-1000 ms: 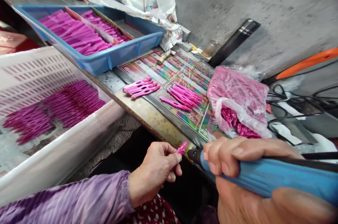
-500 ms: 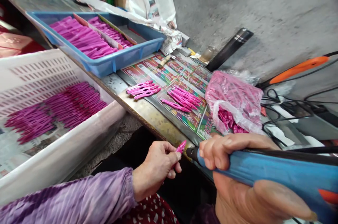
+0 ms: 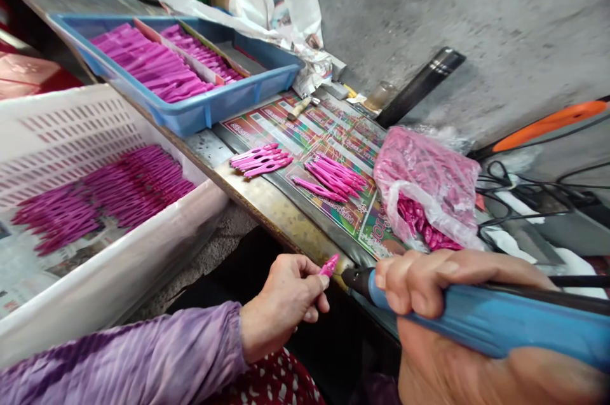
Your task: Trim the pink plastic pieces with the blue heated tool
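Note:
My left hand pinches a small pink pointed piece between thumb and fingers, its tip sticking up. Wrapped in my right hand is a blue electric screwdriver with a black nose. The nose points left at the pink piece, close beside it; whether the thin bit touches the piece is too small to tell. Beyond my hands, several similar pink pieces lie in two small groups, a left one and a right one, on the printed mat. What my left fingers cover is hidden.
An opened plastic bag of pink pieces sits at the mat's right. A blue tray of pink pieces stands at the back, and a white basket with more is at left. A small hammer, an orange-handled tool and cables lie around.
My right hand and the screwdriver have shifted slightly right and down in view, the nose a little farther from my left fingers. My left hand keeps its pinch on the pink piece.

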Motion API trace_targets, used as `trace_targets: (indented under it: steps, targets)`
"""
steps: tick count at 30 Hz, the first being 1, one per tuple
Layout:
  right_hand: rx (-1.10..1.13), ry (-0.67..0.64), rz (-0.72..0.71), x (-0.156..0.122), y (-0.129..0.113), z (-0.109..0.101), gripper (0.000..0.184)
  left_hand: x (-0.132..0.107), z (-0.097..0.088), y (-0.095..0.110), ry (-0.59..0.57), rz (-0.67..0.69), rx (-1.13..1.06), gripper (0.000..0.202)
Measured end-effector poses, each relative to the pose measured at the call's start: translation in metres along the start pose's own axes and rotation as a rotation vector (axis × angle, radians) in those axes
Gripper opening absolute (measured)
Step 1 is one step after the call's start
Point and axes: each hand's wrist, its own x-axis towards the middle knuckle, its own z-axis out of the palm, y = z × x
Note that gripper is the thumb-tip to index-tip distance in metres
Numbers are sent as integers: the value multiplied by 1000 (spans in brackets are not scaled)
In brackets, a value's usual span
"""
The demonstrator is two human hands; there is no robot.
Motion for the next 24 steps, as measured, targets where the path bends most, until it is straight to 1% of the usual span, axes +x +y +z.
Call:
trace_targets:
  steps: [4,9,20,24]
  targets:
    - [7,21,31,-2,-1,2,42,-1,0,0,0,-4,9,20]
    - [-18,57,37,-2,-1,6,47,-1,0,-1,-1,-6,18,20]
    - [-6,46,15,-1,2,7,46,-1,0,0,-3,1,43,23]
    - [4,84,18,-1,-3,7,39,-1,0,-1,3,-8,23,22]
